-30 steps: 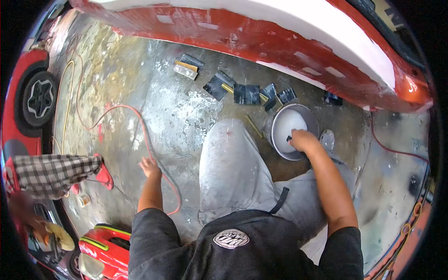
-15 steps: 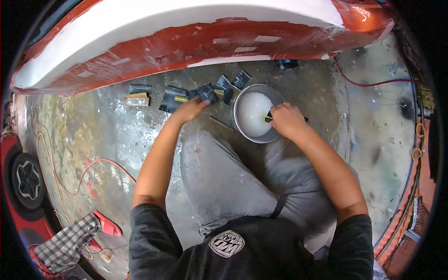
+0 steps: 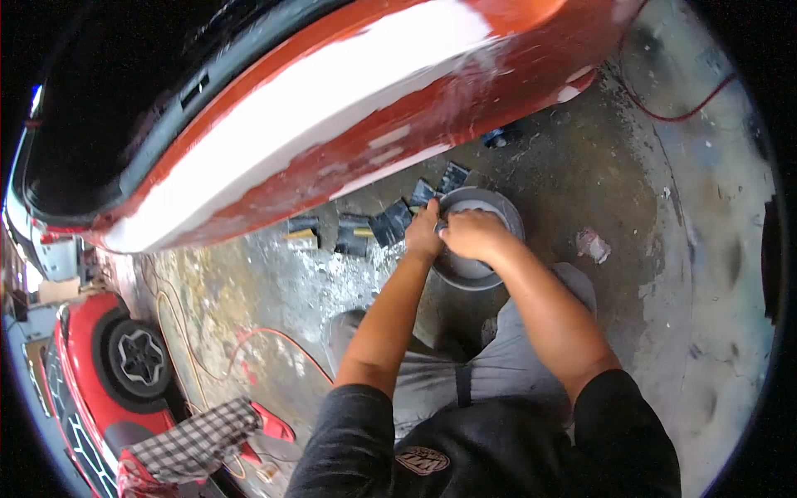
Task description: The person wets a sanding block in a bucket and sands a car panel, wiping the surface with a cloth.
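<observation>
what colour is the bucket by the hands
The bucket is grey; it shows best in the head view.

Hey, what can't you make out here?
Head view: anything in the right hand, hidden by the hand itself.
Head view: part of the liquid in the bucket, covered by that hand.
Head view: shirt logo lettering, too small.
Head view: red-and-white panel, cut by the top edge.

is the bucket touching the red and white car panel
Apart: the head view shows a strip of bare floor between the bucket and the lower edge of the car panel.
</observation>
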{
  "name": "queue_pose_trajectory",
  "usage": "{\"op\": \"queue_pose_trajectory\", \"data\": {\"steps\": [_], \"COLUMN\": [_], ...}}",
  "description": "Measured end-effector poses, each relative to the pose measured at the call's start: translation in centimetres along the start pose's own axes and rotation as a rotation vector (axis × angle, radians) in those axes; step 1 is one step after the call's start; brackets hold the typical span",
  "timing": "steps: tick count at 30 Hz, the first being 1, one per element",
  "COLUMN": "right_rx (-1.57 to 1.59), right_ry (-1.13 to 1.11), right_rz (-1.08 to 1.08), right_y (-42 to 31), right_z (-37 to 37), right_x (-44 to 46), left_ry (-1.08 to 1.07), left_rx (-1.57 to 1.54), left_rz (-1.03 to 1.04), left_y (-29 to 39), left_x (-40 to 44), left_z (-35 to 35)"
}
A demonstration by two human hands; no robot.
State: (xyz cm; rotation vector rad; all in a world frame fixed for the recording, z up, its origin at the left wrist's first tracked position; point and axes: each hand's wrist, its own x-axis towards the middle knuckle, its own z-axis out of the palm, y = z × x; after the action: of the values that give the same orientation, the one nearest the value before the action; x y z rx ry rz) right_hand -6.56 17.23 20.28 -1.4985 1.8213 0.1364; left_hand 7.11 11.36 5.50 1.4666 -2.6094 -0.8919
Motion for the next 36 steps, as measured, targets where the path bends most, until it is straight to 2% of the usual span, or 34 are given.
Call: {"op": "queue_pose_trajectory", "data": {"steps": [1, 4, 7, 11, 13, 14, 17, 18, 21, 23, 24, 25, 27, 29, 31, 32, 34, 36], "right_rx": [0.012, 0.020, 0.105, 0.036, 0.043, 0.060, 0.087, 0.098, 0.064, 0.050, 0.071, 0.091, 0.093, 0.112, 0.111, 0.108, 0.137, 0.150], "right_ry": [-0.009, -0.063, -0.069, -0.156, -0.127, -0.119, -0.070, -0.054, -0.106, -0.092, -0.082, -0.075, -0.087, -0.109, -0.117, -0.115, -0.096, -0.077], "right_rz": [0.002, -0.013, -0.126, -0.238, -0.223, -0.227, -0.278, -0.292, -0.266, -0.279, -0.255, -0.230, -0.247, -0.244, -0.253, -0.262, -0.256, -0.246], "right_y": [0.2, 0.6, 0.8, 1.0, 1.0, 1.1, 1.6, 2.0, 2.2, 2.5, 2.6, 2.6, 2.4, 2.4, 2.7, 3.0, 3.2, 3.3], "right_z": [0.4, 1.2, 1.0, -0.1, -0.3, -0.5, -0.7, -0.5, 0.0, 0.4, 0.7, 0.9, 1.5, 1.8, 1.7, 1.3, 1.0, 1.9], "right_x": [0.7, 2.2, 2.8, 3.0, 2.9, 2.8, 3.0, 3.0, 2.8, 2.4, 2.5, 2.5, 3.0, 3.2, 3.2, 3.4, 4.0, 5.5], "left_ry": [0.023, -0.012, 0.011, 0.137, 0.179, 0.176, 0.441, 0.395, 0.059, -0.127, -0.161, -0.151, -0.348, -0.403, -0.409, -0.388, -0.196, -0.002], "left_rx": [-0.089, -0.101, -0.165, -0.277, -0.274, -0.441, 0.369, 0.278, 0.333, 0.291, 0.189, 0.029, 0.148, 0.091, 0.043, 0.047, 0.243, 0.033], "left_rz": [0.008, -0.219, -0.369, -0.439, -0.429, -0.395, -0.337, -0.237, 0.109, -0.048, -0.099, -0.245, -0.045, -0.217, -0.287, -0.275, -0.024, -0.079], "left_y": [0.2, 0.6, -2.5, -4.4, -6.2, -6.7, -4.7, -1.8, -0.8, -4.8, -4.5, -4.0, -13.8, -9.8, -8.8, -8.9, -10.4, -3.9], "left_x": [-0.5, -2.6, -5.9, -11.2, -13.0, -13.9, -15.9, -15.8, -12.7, -8.5, -6.9, -5.7, -2.2, -3.2, -4.2, -4.7, -6.2, -8.8], "left_z": [-0.1, -1.1, 0.1, 1.4, 2.9, 2.9, 4.0, 1.9, 1.7, 6.8, 7.5, 8.4, 18.8, 14.8, 12.6, 11.8, 10.6, 3.6]}}
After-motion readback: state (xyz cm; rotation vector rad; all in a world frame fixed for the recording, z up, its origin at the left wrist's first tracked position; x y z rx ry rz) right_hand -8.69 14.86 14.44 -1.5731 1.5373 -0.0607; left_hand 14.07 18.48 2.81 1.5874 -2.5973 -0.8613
